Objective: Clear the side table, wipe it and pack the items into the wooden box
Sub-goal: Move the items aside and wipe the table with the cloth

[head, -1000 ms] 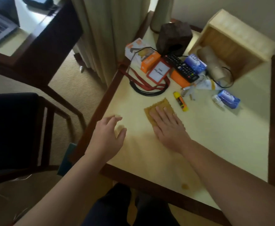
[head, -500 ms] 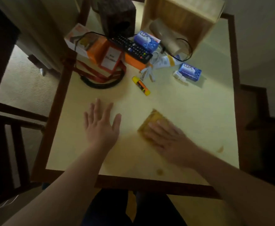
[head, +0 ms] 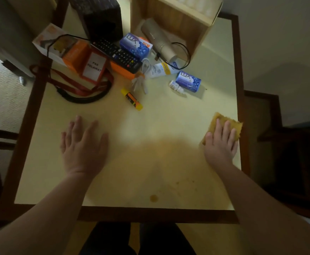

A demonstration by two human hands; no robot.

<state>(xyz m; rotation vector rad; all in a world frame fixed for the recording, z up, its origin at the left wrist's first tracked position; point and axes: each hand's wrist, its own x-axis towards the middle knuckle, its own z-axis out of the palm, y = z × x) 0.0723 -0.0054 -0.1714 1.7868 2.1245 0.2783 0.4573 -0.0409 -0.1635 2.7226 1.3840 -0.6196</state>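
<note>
My right hand (head: 219,144) presses flat on a yellow cloth (head: 230,122) at the right edge of the cream side table (head: 150,126). My left hand (head: 82,144) rests flat on the table's left half, fingers spread. The wooden box (head: 183,17) lies on its side at the far end, with a beige cylinder (head: 158,41) and a black cord poking out. In front of it are a black remote (head: 117,54), two blue soap boxes (head: 135,45) (head: 188,80), a white tube (head: 162,69), a yellow-orange marker (head: 132,99), an orange carton (head: 64,48) and a red lanyard badge (head: 93,68).
A dark block (head: 99,17) stands at the far left of the table. A brown spot (head: 153,198) marks the near edge. A curtain and carpet lie to the left; dark chairs (head: 297,172) stand close on both sides. My legs are under the near edge.
My right hand has slid the cloth from the table's middle to its right edge. My left hand has stayed flat on the left half. The camera has moved to look straight down the table.
</note>
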